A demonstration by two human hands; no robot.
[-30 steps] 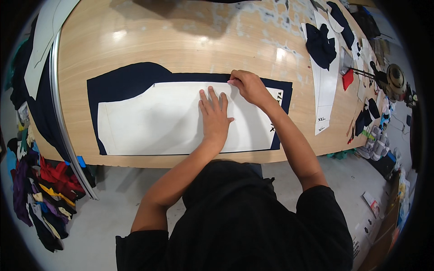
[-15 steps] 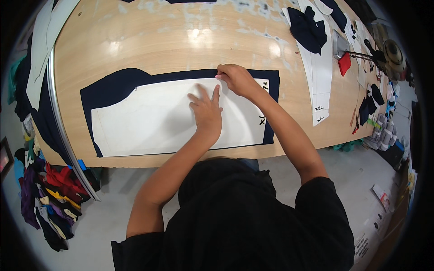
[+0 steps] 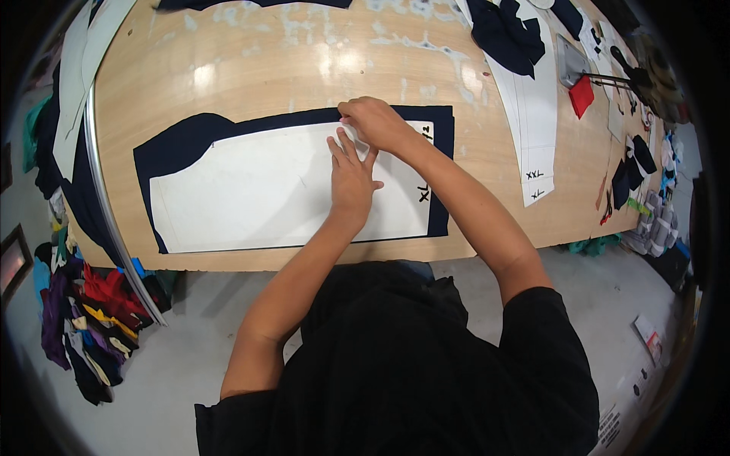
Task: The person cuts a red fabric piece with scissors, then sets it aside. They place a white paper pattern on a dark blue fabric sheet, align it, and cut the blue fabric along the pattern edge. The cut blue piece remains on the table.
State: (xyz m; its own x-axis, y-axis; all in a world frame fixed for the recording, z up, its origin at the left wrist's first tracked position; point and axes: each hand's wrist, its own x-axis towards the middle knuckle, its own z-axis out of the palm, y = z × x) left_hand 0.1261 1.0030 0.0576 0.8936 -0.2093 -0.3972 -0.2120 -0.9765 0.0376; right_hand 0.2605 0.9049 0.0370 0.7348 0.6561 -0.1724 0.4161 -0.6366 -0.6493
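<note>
A white paper pattern piece (image 3: 251, 190) lies flat on dark navy fabric (image 3: 179, 144), which shows past it along the far edge and at both ends. Pressed onto the pattern, my left hand (image 3: 353, 182) has its fingers spread and holds nothing. Just beyond it, my right hand (image 3: 372, 124) is pinched at the pattern's far edge, over the fabric. Its fingers close on a small pink piece, seemingly tailor's chalk, mostly covered by the fingertips.
Under the fabric is a wooden table (image 3: 266, 83). At the right lie another pattern (image 3: 536, 152), crumpled navy cloth (image 3: 506, 38) and a red item (image 3: 582, 96). A metal rail (image 3: 103, 175) runs along the left, above piled coloured cloth (image 3: 95, 319) on the floor.
My right hand has slid left along the pattern's far edge, still pinched. My left hand stays spread on the pattern, its fingers now closer to the right hand. The whole view has shifted slightly.
</note>
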